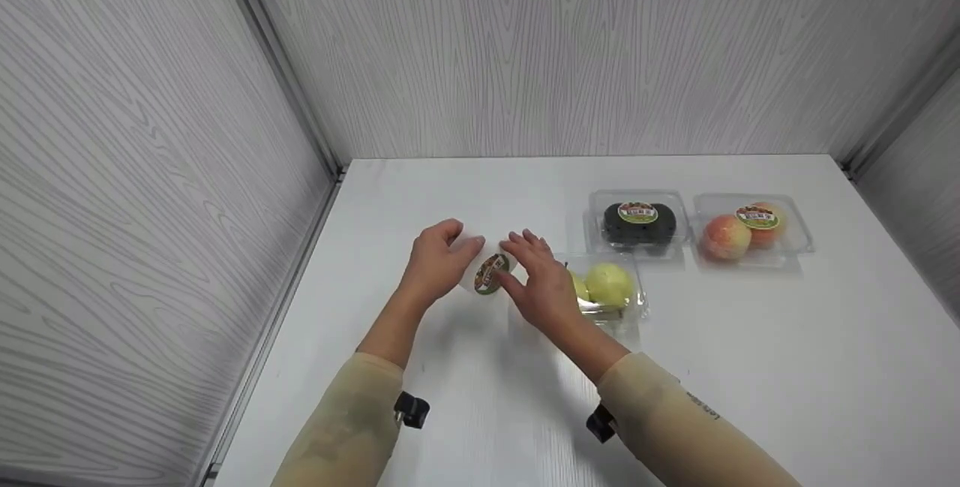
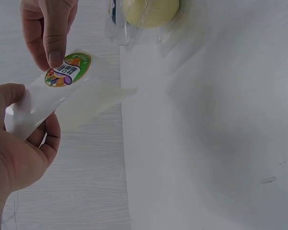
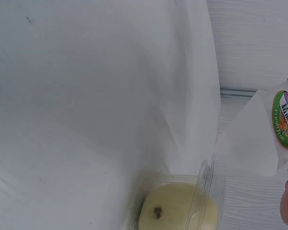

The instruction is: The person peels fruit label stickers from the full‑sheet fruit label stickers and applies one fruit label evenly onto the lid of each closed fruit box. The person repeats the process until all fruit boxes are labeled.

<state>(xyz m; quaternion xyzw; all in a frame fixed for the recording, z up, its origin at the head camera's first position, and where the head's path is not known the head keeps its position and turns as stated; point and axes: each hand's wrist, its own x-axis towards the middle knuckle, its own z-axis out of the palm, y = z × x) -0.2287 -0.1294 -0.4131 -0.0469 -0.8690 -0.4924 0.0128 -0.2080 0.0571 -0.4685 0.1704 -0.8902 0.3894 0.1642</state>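
Note:
My left hand grips a strip of white backing paper, thumb on one face and curled fingers behind. An oval fruit sticker, green-edged with printed fruit, sits on the paper, which is tilted above the table. From the other side my right hand reaches in, its thumb on the sticker's face and a finger at the paper's edge, pinching there. Just right of that hand, partly hidden by it, lies a clear plastic box of yellow-green pears. No oval sticker shows on its visible part.
Behind the pears stands a clear box of dark fruit with an oval sticker. To its right is another box with peach-coloured fruit, likewise stickered. Wood-grain panels enclose the white table at back and sides.

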